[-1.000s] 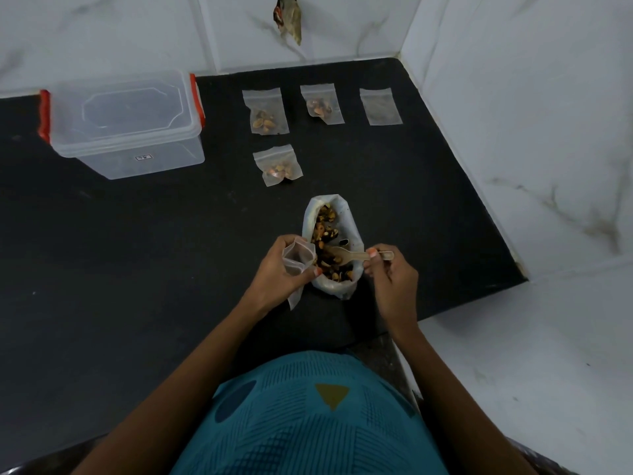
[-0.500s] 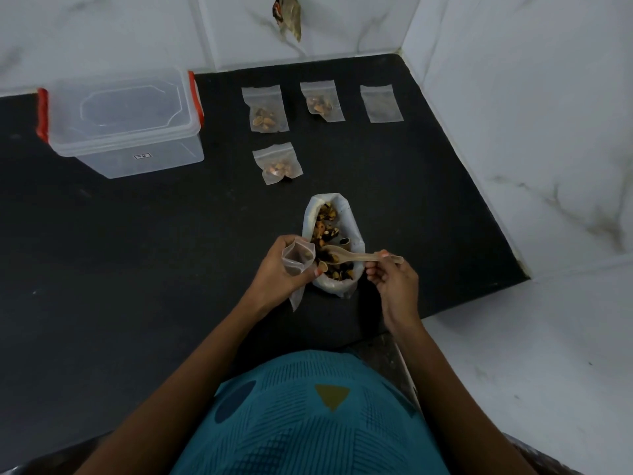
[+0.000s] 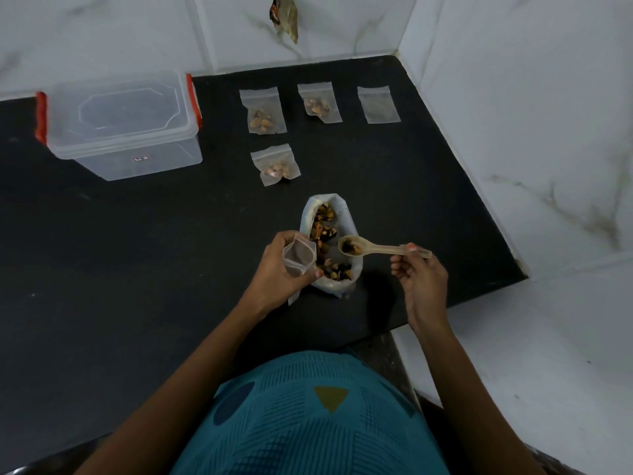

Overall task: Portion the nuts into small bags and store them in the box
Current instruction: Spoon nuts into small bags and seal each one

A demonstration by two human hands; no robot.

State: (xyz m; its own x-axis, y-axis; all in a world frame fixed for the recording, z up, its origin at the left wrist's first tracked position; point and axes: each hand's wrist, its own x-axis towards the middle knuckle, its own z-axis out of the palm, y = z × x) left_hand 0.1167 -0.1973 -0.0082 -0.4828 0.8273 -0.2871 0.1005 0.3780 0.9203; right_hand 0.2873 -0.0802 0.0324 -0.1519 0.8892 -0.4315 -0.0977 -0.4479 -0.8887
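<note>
Three filled bags [image 3: 275,164] lie far on the counter [image 3: 137,252], with one empty bag [image 3: 378,104] at the far right. The left hand [image 3: 274,269] pinches an open bag [image 3: 298,255]. The right hand [image 3: 419,279] grips a loaded spoon [image 3: 376,249] over the sack [image 3: 346,214] of nuts. The box [image 3: 120,125], far left, is closed, and it seems nothing is stored yet.

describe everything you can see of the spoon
The spoon is pale beige, plastic-looking, with an oval bowl and a straight handle. It lies about level in the air, bowl toward the left, carrying a few nuts above the open nut bag. The right hand pinches the handle's end; nothing else touches it.
</note>
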